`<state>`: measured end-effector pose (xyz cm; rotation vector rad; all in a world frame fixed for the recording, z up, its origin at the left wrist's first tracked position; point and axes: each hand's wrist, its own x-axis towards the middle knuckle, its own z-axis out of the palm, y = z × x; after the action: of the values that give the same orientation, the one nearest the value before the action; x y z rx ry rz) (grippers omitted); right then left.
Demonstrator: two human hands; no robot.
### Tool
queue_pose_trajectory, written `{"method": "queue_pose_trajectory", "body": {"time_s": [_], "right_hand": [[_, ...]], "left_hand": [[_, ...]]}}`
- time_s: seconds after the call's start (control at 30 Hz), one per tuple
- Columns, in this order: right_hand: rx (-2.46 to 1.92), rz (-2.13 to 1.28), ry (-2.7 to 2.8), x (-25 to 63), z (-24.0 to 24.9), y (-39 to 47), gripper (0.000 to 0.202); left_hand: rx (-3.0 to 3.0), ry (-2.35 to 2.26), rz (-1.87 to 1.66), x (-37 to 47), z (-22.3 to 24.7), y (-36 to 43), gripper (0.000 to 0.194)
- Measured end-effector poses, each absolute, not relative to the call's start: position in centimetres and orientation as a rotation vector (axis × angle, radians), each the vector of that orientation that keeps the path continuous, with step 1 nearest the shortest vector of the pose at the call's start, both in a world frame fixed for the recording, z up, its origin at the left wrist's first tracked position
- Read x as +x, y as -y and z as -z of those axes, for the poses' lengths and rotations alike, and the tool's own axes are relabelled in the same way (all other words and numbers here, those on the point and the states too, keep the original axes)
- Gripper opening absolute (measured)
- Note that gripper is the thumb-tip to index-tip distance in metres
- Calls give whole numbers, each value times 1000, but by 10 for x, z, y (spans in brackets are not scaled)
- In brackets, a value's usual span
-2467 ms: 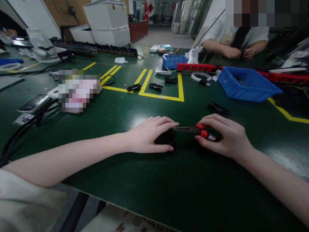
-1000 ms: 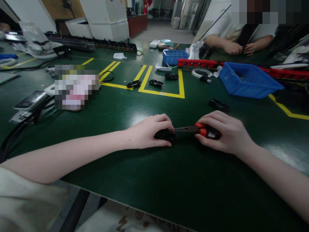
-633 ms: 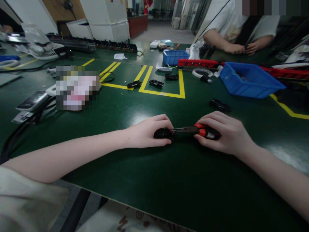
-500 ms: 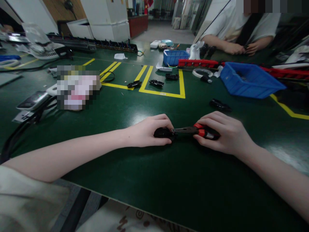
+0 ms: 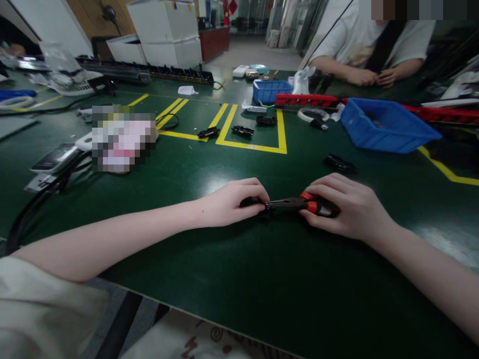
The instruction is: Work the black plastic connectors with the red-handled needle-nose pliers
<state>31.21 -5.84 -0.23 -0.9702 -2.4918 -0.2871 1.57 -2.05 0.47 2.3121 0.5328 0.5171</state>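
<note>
I have the left hand [image 5: 234,202] curled narrowly around a small, glossy black part [image 5: 250,201], its thumb and forefinger closing at the part's right end. Those fingers cover most of it, so I can't make out its full shape. The right hand [image 5: 352,207] holds long-nosed metal pliers with red and black grips [image 5: 290,203], fingers wrapped over the handles and thumb underneath; the handle ends vanish inside my palm. The jaws point at the left fingertips and reach the dark end of the part, but I can't tell whether they bite on anything.

Just beyond the right fingers lies a loose black plastic piece [image 5: 340,163], too dark to read in detail. Farther out, ahead of the left fingers, three small black assemblies sit by yellow tape [image 5: 282,132] on the glossy green tabletop [image 5: 299,289]. Well past the right knuckles stands a blue plastic bin [image 5: 389,134], its contents in shadow. Beyond the left wrist, a pinkish object [image 5: 127,139] is blurred into blocks. Across the table, a person's hands [image 5: 361,77] are together, whatever they hold too small to identify.
</note>
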Motion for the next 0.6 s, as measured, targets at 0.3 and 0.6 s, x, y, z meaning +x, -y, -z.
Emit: {"method": "queue_pose_trajectory", "body": {"time_s": [0.3, 0.6], "right_hand": [[-919, 321, 2485, 312, 2, 58, 24], [-996, 263, 2478, 313, 3, 58, 23]], "left_hand": [[2348, -481, -455, 17, -7, 10, 8], [2301, -510, -480, 17, -3, 11, 13]]}}
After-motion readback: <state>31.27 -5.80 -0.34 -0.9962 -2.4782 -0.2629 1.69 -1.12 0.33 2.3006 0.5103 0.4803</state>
